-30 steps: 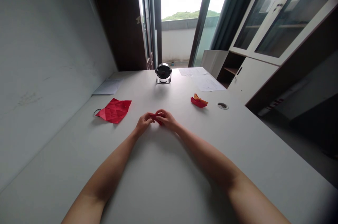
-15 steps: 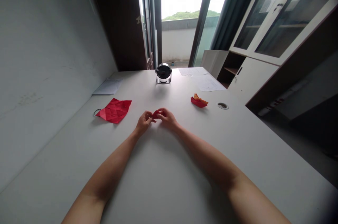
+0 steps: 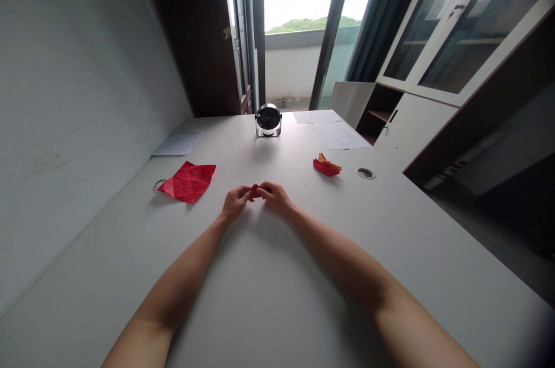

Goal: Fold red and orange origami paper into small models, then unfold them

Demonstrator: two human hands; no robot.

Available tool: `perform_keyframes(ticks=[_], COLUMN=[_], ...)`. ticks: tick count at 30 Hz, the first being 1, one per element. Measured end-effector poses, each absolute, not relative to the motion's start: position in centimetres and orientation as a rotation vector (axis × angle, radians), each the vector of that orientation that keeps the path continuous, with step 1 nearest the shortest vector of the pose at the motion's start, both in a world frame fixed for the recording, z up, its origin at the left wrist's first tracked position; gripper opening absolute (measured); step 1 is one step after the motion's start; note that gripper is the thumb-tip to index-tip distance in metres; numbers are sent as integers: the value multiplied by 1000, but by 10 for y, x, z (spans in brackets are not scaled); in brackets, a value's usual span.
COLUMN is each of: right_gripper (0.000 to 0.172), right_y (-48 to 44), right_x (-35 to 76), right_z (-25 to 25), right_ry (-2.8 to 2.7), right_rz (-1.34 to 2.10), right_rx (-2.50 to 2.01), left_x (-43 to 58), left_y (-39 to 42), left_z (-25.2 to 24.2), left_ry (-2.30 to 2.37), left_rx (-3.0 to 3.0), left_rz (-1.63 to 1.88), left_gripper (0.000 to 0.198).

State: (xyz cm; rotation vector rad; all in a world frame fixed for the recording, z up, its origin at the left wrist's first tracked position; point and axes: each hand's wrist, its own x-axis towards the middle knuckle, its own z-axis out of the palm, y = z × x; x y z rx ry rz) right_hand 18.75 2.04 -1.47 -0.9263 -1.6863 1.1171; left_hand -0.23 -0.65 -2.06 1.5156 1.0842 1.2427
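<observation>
Between my two hands is a small piece of folded red paper [image 3: 255,190], partly covered by the fingers. My left hand [image 3: 236,200] pinches its left side, and my right hand [image 3: 274,194] grips its right side with thumb and fingers. To the left lies a creased red paper sheet [image 3: 189,182], opened out on the white table [image 3: 264,275]. Off to the right sits a folded paper boat [image 3: 326,166], red outside with orange points sticking up.
A round black device on a metal stand [image 3: 268,120] stands toward the table's back. White papers [image 3: 344,135] lie at the back right, another sheet [image 3: 177,142] by the left wall. A cable hole [image 3: 366,173] is right of the boat.
The fingers have shifted slightly around the small red paper, which now shows between both thumbs. The sheet and the boat have stayed in place.
</observation>
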Motion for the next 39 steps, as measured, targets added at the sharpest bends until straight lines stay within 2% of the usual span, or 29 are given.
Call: perform_keyframes(ticks=[5, 22, 30, 39], right_gripper=[32, 30, 39, 42], right_y=[21, 16, 17, 13], right_x=[188, 189, 192, 190], right_z=[-15, -12, -3, -1], right_ry=[-1711, -1910, -1571, -1625], right_rz=[1076, 986, 1371, 1412], right_rx=[-1009, -1012, -786, -702], left_x=[-5, -4, -6, -4], left_y=[-4, -10, -5, -5], left_z=[-19, -12, -12, -12], left_ry=[1126, 1282, 1146, 1044], left_rx=[1452, 1568, 1437, 1408], left_rz=[1334, 1307, 1312, 1228], left_gripper=[37, 29, 32, 33])
